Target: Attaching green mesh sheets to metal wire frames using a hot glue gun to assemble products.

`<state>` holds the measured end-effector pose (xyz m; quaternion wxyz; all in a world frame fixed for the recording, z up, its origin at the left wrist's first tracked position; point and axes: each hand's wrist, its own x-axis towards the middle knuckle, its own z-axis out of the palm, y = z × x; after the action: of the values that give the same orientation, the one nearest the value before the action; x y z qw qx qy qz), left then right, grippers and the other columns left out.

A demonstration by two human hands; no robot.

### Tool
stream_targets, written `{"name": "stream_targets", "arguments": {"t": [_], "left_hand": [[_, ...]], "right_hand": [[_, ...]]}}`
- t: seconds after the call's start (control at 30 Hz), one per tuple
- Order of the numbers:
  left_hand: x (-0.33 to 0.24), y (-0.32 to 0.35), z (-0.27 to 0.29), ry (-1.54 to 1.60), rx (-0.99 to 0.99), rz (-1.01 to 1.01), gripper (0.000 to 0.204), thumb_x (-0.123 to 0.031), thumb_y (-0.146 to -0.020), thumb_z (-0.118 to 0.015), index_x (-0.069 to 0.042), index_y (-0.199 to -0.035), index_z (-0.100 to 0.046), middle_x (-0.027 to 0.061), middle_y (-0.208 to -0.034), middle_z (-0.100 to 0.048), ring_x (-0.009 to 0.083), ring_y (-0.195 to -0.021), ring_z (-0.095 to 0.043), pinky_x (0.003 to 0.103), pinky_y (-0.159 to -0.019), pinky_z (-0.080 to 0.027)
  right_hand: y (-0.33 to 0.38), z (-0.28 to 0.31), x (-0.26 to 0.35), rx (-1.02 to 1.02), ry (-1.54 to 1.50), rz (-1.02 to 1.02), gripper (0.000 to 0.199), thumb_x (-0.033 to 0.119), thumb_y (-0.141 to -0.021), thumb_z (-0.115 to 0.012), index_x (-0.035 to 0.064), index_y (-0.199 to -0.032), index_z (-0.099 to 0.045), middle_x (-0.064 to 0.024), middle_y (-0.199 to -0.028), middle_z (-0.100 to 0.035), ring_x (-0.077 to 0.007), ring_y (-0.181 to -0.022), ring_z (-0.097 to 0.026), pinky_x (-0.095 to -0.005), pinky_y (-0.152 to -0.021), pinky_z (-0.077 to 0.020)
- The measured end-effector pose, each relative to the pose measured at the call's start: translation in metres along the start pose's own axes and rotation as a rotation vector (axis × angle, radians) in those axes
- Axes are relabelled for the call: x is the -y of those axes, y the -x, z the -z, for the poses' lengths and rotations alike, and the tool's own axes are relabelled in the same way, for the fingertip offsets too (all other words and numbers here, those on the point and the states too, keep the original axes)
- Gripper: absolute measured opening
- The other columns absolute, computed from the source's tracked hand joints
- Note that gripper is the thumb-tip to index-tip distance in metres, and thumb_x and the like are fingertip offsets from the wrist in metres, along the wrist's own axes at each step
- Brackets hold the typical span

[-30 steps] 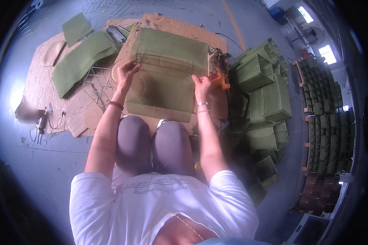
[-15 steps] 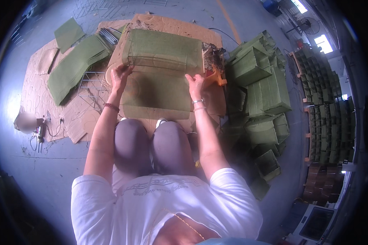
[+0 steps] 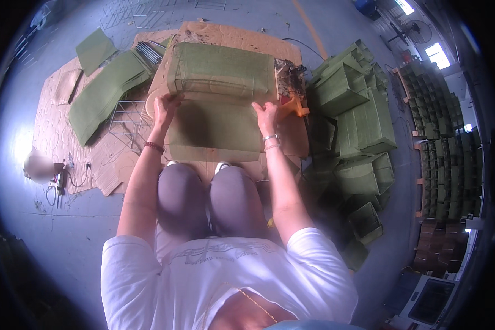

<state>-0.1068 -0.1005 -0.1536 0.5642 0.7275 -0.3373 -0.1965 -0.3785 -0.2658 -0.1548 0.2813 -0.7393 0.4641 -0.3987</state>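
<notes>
A thin green mesh sheet (image 3: 220,129) lies over the cardboard in front of my knees, with a raised fold running across it between my hands. My left hand (image 3: 166,108) pinches the sheet at the left end of that fold, fingers closed. At the right end, my right hand (image 3: 266,114) is closed on the sheet's edge between thumb and fingers. The far part of the green mesh (image 3: 223,65) curves up beyond the fold. An orange tool (image 3: 297,108) stands just right of my right hand, beside a dark, stained patch (image 3: 290,77).
Green mesh pieces (image 3: 107,96) lie stacked at left, near a wire frame (image 3: 125,122). Finished-looking green boxes (image 3: 363,124) pile up on the right. More boxes stand in tall stacks (image 3: 437,126) farther right. A fan (image 3: 418,32) is at the back right.
The whole view has shifted slightly. Both hands keep their grip on the mesh sheet, and the left hand's fingers have curled a little more.
</notes>
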Motion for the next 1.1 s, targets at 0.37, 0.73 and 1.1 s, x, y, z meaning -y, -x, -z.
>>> {"name": "stream_targets", "arguments": {"t": [0.37, 0.73, 1.1], "left_hand": [[-0.054, -0.022, 0.021, -0.079, 0.109, -0.073, 0.025, -0.022, -0.077, -0.064, 0.003, -0.075, -0.066, 0.0055, -0.058, -0.06, 0.0092, -0.054, -0.056, 0.025, -0.051, -0.043], [-0.104, -0.093, 0.047, -0.082, 0.367, 0.115, 0.024, -0.018, -0.074, -0.071, 0.004, -0.083, -0.066, -0.0019, -0.056, -0.052, 0.0045, -0.046, -0.044, 0.02, -0.041, -0.033], [-0.095, -0.037, 0.047, -0.131, 0.096, -0.074, 0.06, -0.017, -0.067, -0.074, 0.009, -0.116, -0.051, 0.0129, -0.078, -0.067, 0.0121, -0.066, -0.062, 0.023, -0.059, -0.049]], "right_hand": [[-0.045, 0.024, 0.011, 0.149, -0.042, -0.018, 0.042, 0.017, -0.064, -0.077, 0.0037, -0.049, -0.04, -0.0037, -0.045, -0.04, -0.0092, -0.046, -0.032, -0.0325, -0.041, -0.0294], [-0.111, 0.048, 0.068, 0.549, -0.389, -0.372, 0.027, 0.017, -0.07, -0.073, 0.0063, -0.056, -0.053, 0.0003, -0.057, -0.055, -0.0085, -0.047, -0.05, -0.0229, -0.044, -0.0413], [-0.048, 0.046, 0.061, 0.204, -0.411, -0.119, 0.017, 0.01, -0.072, -0.072, 0.0026, -0.071, -0.058, 0.0014, -0.064, -0.057, -0.0041, -0.054, -0.048, -0.0188, -0.049, -0.0369]]}}
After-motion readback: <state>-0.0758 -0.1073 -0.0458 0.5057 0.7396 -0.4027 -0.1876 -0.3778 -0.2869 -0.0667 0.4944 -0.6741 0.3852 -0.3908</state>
